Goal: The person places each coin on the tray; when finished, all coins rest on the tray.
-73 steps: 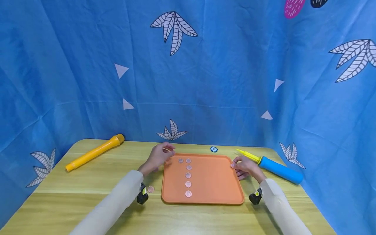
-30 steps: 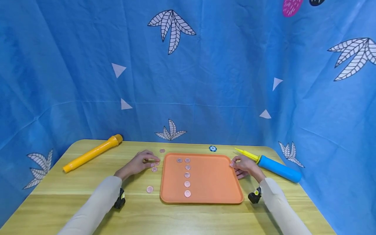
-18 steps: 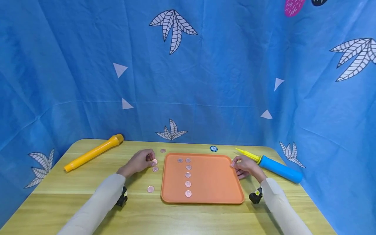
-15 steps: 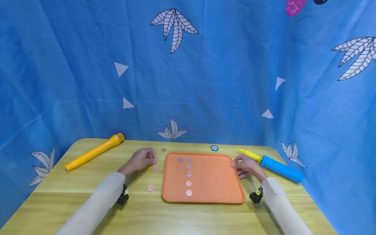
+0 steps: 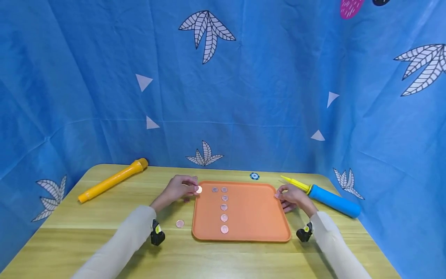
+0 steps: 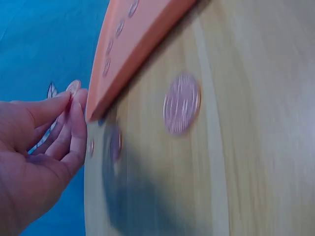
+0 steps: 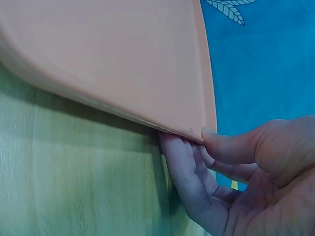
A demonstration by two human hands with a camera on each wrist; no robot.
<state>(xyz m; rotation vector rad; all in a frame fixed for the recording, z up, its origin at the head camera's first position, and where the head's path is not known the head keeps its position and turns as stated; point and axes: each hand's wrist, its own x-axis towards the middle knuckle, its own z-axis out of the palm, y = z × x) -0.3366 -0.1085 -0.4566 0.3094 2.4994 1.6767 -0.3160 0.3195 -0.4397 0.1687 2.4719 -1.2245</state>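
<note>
Between thumb and fingertips my left hand (image 5: 178, 188) pinches a copper-coloured coin (image 5: 199, 190), held up at the far left corner of the orange tray (image 5: 258, 217). The same pinched coin (image 6: 73, 87) shows in the left wrist view. My right hand (image 5: 292, 197) grips the tray's right rim near the far corner, its thumb on top and fingers against the outer side in the right wrist view. Inside the tray several coins (image 5: 224, 207) form a column, with one more coin (image 5: 215, 190) left of the farthest. Another coin (image 5: 179, 224) lies on the table left of the tray.
Two more loose coins lie partly hidden near my left hand. A yellow tube (image 5: 113, 180) lies at the far left. A blue and yellow hand pump (image 5: 331, 200) lies right of the tray. Behind it is a blue poker chip (image 5: 254, 176). A blue curtain (image 5: 223, 97) closes off the back.
My left hand went from the tray's far left corner to the loose coins, picked one up and carried it right to the tray's edge. My right hand stays on the rim.
</note>
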